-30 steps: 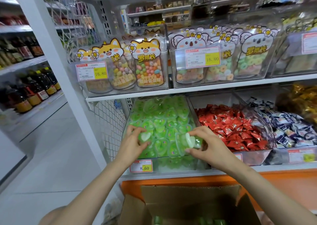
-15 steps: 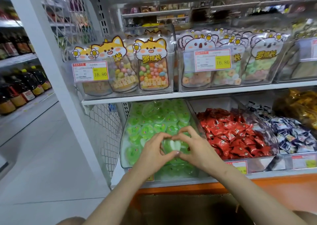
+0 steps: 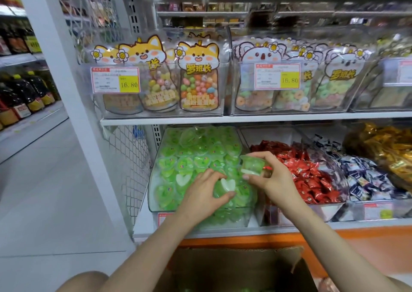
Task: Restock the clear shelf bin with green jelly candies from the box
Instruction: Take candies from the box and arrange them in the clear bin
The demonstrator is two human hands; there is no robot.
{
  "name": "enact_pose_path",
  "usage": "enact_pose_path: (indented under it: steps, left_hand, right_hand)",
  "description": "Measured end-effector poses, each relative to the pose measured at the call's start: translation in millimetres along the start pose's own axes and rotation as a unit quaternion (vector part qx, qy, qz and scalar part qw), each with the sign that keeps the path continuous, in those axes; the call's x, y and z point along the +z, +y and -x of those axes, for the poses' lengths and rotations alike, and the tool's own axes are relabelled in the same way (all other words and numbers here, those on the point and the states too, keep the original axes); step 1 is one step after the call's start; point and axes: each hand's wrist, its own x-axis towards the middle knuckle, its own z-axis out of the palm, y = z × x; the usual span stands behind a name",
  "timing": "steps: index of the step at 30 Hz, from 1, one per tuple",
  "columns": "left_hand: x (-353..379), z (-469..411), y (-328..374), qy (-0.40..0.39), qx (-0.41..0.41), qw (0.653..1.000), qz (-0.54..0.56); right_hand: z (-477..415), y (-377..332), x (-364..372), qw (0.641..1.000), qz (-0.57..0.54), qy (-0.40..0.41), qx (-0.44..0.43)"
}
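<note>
At the centre of the frame, a green jelly cup (image 3: 225,188) is gripped in the curled fingers of the left hand (image 3: 204,197), over the heaped clear bin (image 3: 153,202). A second cup (image 3: 253,165) is pinched by the right hand (image 3: 275,181) just to the right. The cardboard box (image 3: 234,269) is seen at the bottom edge.

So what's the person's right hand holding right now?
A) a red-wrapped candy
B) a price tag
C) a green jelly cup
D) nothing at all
C: the right hand pinches a green jelly cup held above the clear bin, while the left hand grips a heart-shaped jelly cup on the pile.
</note>
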Motion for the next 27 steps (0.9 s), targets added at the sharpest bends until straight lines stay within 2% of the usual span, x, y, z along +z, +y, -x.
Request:
enact_pose_path:
  steps: [5,8,14,20,27]
  left_hand:
    - [1.5,0.5,-4.6,0.018,0.009,0.997,-0.075]
    - [1.3,-0.2,-7.5,0.034,0.007,0.997,-0.070]
    - [2.0,1.5,-8.7,0.048,0.010,0.998,-0.044]
    - [-7.9,5.1,-10.0,0.097,0.003,0.994,-0.044]
    - [-22.7,12.3,-19.5,0.143,-0.020,0.989,-0.024]
  right_hand:
    - [1.3,-2.8,-2.6,0.993,-0.112,-0.031,0.025]
    - [1.0,-4.7,-3.0,0.986,-0.158,-0.033,0.041]
    - [0.9,-8.1,0.0,0.983,-0.178,-0.018,0.053]
    - [-1.9,-7.9,4.5,0.989,-0.144,0.004,0.016]
    - [-3.9,-2.3,11.2,0.999,0.023,-0.004,-0.022]
